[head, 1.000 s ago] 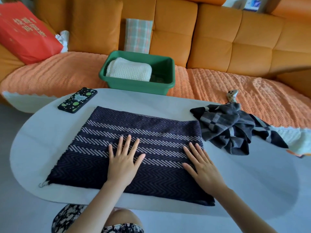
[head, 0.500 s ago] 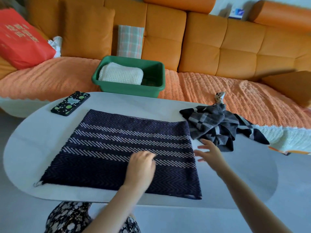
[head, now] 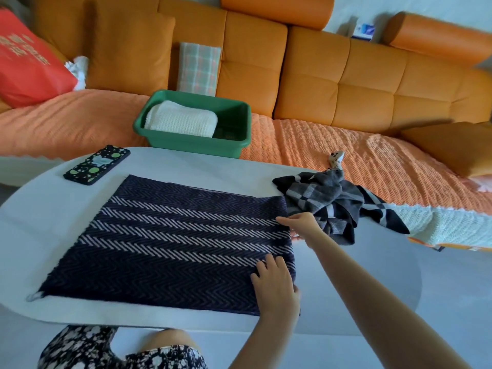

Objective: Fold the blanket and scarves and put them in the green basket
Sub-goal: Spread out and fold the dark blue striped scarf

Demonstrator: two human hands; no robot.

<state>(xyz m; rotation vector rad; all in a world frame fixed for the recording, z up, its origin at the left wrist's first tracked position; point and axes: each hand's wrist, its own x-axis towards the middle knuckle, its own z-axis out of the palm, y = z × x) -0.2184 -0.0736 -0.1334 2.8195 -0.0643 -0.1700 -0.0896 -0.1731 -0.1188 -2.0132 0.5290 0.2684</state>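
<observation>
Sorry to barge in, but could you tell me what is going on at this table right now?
A person is folding scarves at a white table. A dark herringbone scarf lies flat on it, and both hands are at its right edge: the right hand farther up, the left hand at the near corner. A grey checked scarf sits crumpled beside it, not yet folded. The green basket on the sofa already holds a folded cream blanket.

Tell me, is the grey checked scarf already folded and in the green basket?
No, the grey checked scarf lies crumpled on the table, and only a folded white blanket sits in the green basket.
</observation>
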